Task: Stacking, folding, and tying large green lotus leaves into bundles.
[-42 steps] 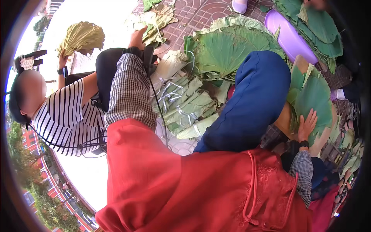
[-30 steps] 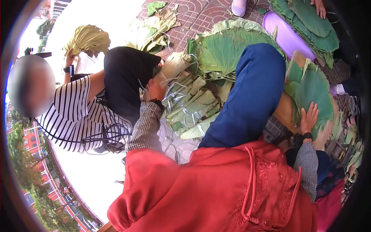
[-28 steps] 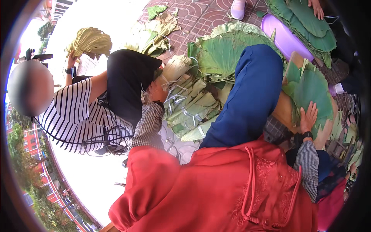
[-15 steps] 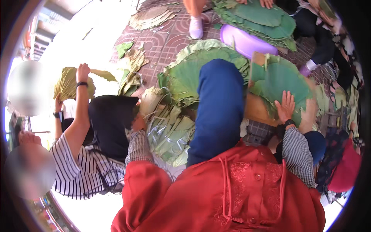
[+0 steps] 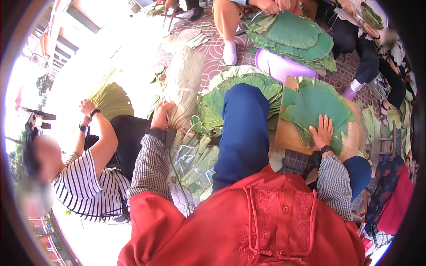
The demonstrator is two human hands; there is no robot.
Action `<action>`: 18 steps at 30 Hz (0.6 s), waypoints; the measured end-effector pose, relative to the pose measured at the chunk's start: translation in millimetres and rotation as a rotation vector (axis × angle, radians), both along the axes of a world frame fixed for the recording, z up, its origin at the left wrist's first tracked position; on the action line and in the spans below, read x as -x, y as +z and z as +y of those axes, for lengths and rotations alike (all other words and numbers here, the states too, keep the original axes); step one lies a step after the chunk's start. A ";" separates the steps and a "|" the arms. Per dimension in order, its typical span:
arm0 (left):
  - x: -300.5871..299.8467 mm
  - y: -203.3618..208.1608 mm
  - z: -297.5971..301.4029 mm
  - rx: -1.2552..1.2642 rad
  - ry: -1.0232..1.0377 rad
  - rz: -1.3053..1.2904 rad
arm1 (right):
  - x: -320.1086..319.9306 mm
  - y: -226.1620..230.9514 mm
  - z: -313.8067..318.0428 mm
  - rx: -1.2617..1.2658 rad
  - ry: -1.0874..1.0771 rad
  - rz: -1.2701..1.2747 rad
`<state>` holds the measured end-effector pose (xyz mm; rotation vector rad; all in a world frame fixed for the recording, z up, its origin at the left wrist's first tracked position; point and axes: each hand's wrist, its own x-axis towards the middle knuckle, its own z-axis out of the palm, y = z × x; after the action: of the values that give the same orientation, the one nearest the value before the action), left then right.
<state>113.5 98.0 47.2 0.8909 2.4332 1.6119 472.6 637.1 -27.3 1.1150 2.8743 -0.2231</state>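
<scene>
My left hand (image 5: 163, 114) grips the gathered lower end of a pale, dried, folded leaf (image 5: 186, 82), which stands up and away from me. My right hand (image 5: 322, 132) lies flat, fingers apart, on large green leaves (image 5: 313, 106). Those leaves rest on a brown board (image 5: 290, 132) to the right of my knee. Between my knee and the purple basin is a fanned stack of big round green leaves (image 5: 217, 104). Bundles of folded leaves in clear plastic (image 5: 199, 162) lie below my left hand.
At left, a person in a striped shirt (image 5: 95, 186) holds up a yellowish leaf (image 5: 113, 99). A purple basin (image 5: 284, 66) stands ahead. Beyond it, another person's hands (image 5: 270, 5) are over a stack of green leaves (image 5: 293, 33). More people sit at right.
My left hand has moved up and forward, raising the pale leaf. My right hand stays flat on the green leaves. The person at left has lowered their hands.
</scene>
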 end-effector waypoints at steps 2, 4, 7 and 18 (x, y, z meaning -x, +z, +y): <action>-2.8 45.9 44.0 0.005 -0.037 0.087 | -1.0 4.3 4.9 0.040 0.002 0.007; -16.8 90.9 97.0 -0.629 -0.224 -0.838 | -3.1 12.4 8.2 0.100 -0.013 0.050; -54.1 142.3 171.8 -0.720 -0.328 -0.835 | 5.5 34.8 7.8 0.136 -0.020 0.321; -225.4 112.8 401.1 -0.307 -0.565 -0.644 | 5.7 151.6 -30.2 2.039 -0.058 1.330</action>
<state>338.9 499.1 159.9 0.8187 1.3829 1.7046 466.9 606.9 124.3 0.3175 0.9652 -3.3660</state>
